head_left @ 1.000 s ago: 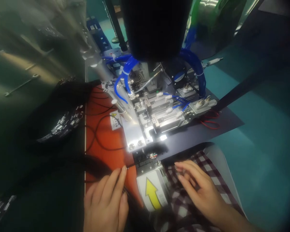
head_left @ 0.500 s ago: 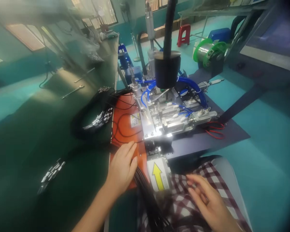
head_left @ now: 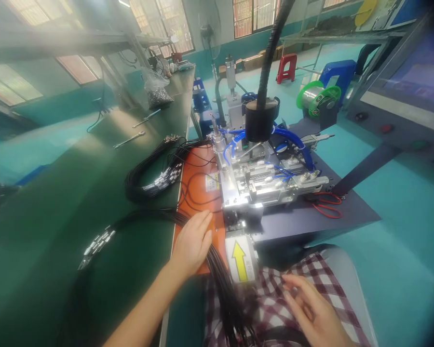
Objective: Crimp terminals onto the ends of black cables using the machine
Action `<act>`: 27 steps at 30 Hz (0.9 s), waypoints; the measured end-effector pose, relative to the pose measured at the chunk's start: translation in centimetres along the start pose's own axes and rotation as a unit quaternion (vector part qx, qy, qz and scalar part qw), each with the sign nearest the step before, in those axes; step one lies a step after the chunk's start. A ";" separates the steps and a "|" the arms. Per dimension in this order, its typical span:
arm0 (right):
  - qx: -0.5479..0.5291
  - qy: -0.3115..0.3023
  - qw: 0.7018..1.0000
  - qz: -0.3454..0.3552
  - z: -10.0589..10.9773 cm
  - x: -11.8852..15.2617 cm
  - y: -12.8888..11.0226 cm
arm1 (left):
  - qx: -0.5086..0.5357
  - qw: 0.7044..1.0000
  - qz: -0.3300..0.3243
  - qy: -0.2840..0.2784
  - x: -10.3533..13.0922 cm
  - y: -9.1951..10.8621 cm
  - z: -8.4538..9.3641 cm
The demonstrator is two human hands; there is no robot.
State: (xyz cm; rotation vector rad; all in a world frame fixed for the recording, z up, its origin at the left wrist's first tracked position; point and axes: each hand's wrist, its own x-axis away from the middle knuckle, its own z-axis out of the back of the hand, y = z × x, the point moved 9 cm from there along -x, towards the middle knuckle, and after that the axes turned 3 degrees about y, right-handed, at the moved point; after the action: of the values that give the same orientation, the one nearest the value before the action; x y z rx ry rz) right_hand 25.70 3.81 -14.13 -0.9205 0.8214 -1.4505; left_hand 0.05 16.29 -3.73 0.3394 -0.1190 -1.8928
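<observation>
My left hand (head_left: 192, 243) lies palm down over a bundle of black cables (head_left: 220, 279), its fingers closed round them on the orange board (head_left: 198, 161). From under this hand the cables droop over the board's near edge towards my lap. Their other part curves left across the green table, with silvery metal ends (head_left: 97, 245) in a cluster. Over the checked cloth on my lap, my right hand (head_left: 313, 306) is half curled, thumb and fingers apart, and nothing shows in it. A white block with a yellow arrow (head_left: 239, 260) sits between the hands.
Beyond the board stands a metal machine (head_left: 267, 178) with blue air tubes. A black lamp head (head_left: 261, 120) hangs above it. A second coil of black cables (head_left: 137, 185) rests on the green table (head_left: 58, 207), near two wrenches (head_left: 129, 140). A green wire spool (head_left: 316, 100) stands behind.
My view has tilted up slightly and become sharper, so the scene sits a little lower and further right. Both hands keep nearly the same pose, the left still on the cables.
</observation>
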 end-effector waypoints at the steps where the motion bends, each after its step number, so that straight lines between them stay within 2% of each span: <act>1: 0.000 0.004 1.000 0.001 0.0 0.1 0.2 | 0.001 1.000 -0.001 0.001 0.0 0.0 0.0; 7: 0.014 -0.027 0.999 0.037 -0.7 0.7 0.7 | 0.001 1.000 -0.012 0.005 -0.2 0.2 0.0; 17: 0.008 -0.032 0.999 0.020 -1.5 1.3 0.1 | -0.022 1.000 -0.018 0.005 -0.5 0.7 0.1; 27: 0.033 -0.086 0.994 0.052 -1.9 0.9 -0.9 | -0.048 0.998 -0.039 0.017 -0.6 1.3 0.6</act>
State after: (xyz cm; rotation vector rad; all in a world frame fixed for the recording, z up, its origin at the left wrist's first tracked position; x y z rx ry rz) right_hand 23.58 2.94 -14.06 -0.9257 0.6802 -1.2820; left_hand 1.23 16.34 -2.74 0.3146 0.0086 -1.9623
